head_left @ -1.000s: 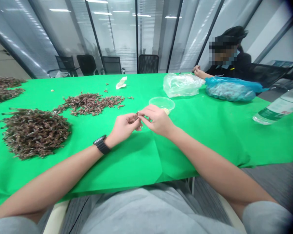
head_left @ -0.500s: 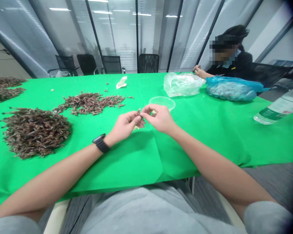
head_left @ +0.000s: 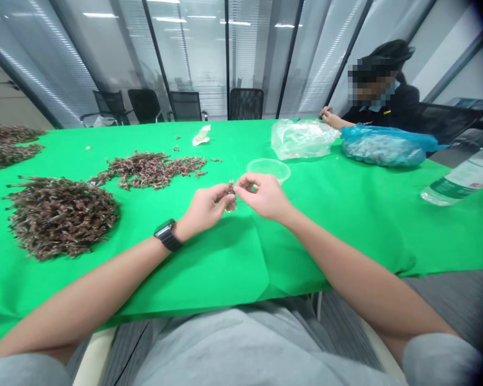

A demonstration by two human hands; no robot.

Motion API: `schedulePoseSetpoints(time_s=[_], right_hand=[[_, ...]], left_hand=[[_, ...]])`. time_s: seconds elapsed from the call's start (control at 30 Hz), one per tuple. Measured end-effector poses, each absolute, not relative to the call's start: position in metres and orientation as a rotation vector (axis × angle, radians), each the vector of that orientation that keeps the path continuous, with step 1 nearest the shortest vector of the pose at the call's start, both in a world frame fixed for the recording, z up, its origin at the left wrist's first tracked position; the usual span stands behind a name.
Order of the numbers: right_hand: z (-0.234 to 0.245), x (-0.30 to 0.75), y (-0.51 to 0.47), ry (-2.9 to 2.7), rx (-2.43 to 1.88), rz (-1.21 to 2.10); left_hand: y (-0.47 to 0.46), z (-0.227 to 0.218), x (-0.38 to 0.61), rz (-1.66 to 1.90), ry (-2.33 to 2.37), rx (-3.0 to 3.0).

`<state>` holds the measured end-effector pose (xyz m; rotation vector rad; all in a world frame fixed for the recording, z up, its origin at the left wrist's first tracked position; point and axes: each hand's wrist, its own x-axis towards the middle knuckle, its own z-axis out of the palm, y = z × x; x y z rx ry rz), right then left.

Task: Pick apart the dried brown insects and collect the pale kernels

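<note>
My left hand (head_left: 207, 206) is closed, pinching a small brown dried stalk-like piece (head_left: 231, 185) between thumb and fingers. Close against it, the thumb and forefinger of my right hand (head_left: 263, 197) are pressed together at the piece's right side; what is between them is too small to make out. Just behind my right hand stands a clear round plastic tub (head_left: 269, 167), partly hidden by the hand. Pale bits (head_left: 228, 210) show under my left fingertips. To the left lie a large heap of brown dried pieces (head_left: 62, 217) and a looser, flatter pile (head_left: 151, 169).
A green cloth (head_left: 209, 268) covers the table. More brown pieces (head_left: 8, 145) lie far left. A crumpled white scrap (head_left: 202, 135), a clear bag (head_left: 301, 139), a blue bag (head_left: 386, 146) and a water bottle (head_left: 462, 179) are farther off. Another person (head_left: 380, 96) sits at back right.
My hands have come slightly apart at the fingertips, so the brown piece in my left hand shows more plainly. The view has shifted very slightly; the heaps look the same.
</note>
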<state>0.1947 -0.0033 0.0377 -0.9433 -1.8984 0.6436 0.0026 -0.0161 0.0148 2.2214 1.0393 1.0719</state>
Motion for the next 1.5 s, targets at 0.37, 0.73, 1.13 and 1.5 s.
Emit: schedulePoseSetpoints(time_s=[0.37, 0.73, 1.13, 1.5], right_hand=[[0.0414, 0.1974, 0.0021, -1.677, -1.039, 1.220], [0.0347, 0.2019, 0.0021, -2.100, -0.801, 0.362], [0.0418, 0.1952, -0.0031, -1.830, -1.012, 0.894], [0.0383, 0.1980, 0.0026, -1.592, -1.037, 1.414]], left_hand=[[-0.0159, 0.0189, -0.0009, 1.061, 1.023, 2.304], [-0.0156, 0.0197, 0.0008, 1.034, 0.841, 2.047], [-0.0174, 0.0202, 0.0004, 1.035, 1.049, 2.365], [-0.0142, 0.0177, -0.0052, 1.046, 1.046, 2.502]])
